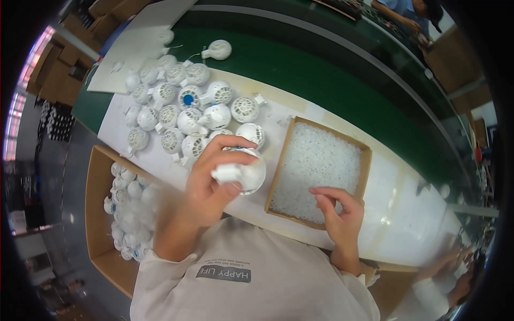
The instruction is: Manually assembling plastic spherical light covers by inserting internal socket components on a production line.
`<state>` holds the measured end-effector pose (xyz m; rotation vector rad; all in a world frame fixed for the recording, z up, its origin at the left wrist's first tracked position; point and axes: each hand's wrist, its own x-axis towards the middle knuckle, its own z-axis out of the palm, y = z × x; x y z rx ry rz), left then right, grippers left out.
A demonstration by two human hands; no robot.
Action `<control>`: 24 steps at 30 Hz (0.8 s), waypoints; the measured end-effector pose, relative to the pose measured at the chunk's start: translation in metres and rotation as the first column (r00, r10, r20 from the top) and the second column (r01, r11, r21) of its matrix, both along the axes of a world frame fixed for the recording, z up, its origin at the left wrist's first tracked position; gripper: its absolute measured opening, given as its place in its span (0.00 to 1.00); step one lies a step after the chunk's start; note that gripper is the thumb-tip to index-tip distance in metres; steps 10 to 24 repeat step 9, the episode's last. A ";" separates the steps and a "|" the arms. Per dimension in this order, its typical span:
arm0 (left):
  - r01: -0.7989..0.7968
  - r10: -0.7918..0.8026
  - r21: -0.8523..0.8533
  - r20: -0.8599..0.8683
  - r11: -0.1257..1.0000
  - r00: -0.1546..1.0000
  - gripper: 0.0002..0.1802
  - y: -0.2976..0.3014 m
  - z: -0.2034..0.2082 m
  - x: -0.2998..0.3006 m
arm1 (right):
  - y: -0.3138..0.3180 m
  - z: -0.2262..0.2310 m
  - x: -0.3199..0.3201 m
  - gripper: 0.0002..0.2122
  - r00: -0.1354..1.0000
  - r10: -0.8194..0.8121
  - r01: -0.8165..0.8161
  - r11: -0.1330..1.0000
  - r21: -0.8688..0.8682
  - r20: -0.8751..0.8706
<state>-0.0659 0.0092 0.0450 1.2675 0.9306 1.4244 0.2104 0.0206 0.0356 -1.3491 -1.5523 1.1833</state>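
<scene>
My left hand (209, 182) is closed round a white ball-shaped plastic housing (252, 174) with a short stub neck. It holds the housing above the table, left of a shallow cardboard box (274, 184). Small clear plastic pieces (321, 166) fill that box. Over its near right corner is my right hand (342, 211), with thumb and forefinger drawn together in a pinch. Whatever may be between those fingertips is too small to make out. Several similar white housings with slotted grilles (170, 115) lie crowded on the table beyond my left hand; one shows a blue disc (188, 100).
At my left stands a large cardboard carton (101, 235) with many white housings inside. A single housing (219, 49) lies on the green surface (278, 64) behind the white board (396, 203). Another person (409, 21) works at the far right; a blurred arm (433, 289) shows at lower right.
</scene>
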 end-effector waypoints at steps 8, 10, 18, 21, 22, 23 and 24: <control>0.183 -0.026 0.219 -0.572 0.959 0.820 0.32 0.021 0.016 0.026 | 0.012 0.011 0.008 0.16 0.934 -0.241 0.060 0.834 0.549 0.263; 0.186 -0.053 0.177 -0.570 0.966 0.820 0.36 0.022 0.016 0.030 | 0.006 0.026 0.010 0.18 0.949 -0.252 0.094 0.799 0.594 0.190; 0.186 -0.053 0.177 -0.570 0.966 0.820 0.36 0.022 0.016 0.030 | 0.006 0.026 0.010 0.18 0.949 -0.252 0.094 0.799 0.594 0.190; 0.186 -0.053 0.177 -0.570 0.966 0.820 0.36 0.022 0.016 0.030 | 0.006 0.026 0.010 0.18 0.949 -0.252 0.094 0.799 0.594 0.190; 0.186 -0.053 0.177 -0.570 0.966 0.820 0.36 0.022 0.016 0.030 | 0.006 0.026 0.010 0.18 0.949 -0.252 0.094 0.799 0.594 0.190; 0.186 -0.053 0.177 -0.570 0.966 0.820 0.36 0.022 0.016 0.030 | 0.006 0.026 0.010 0.18 0.949 -0.252 0.094 0.799 0.594 0.190; 0.186 -0.053 0.177 -0.570 0.966 0.820 0.36 0.022 0.016 0.030 | 0.006 0.026 0.010 0.18 0.949 -0.252 0.094 0.799 0.594 0.190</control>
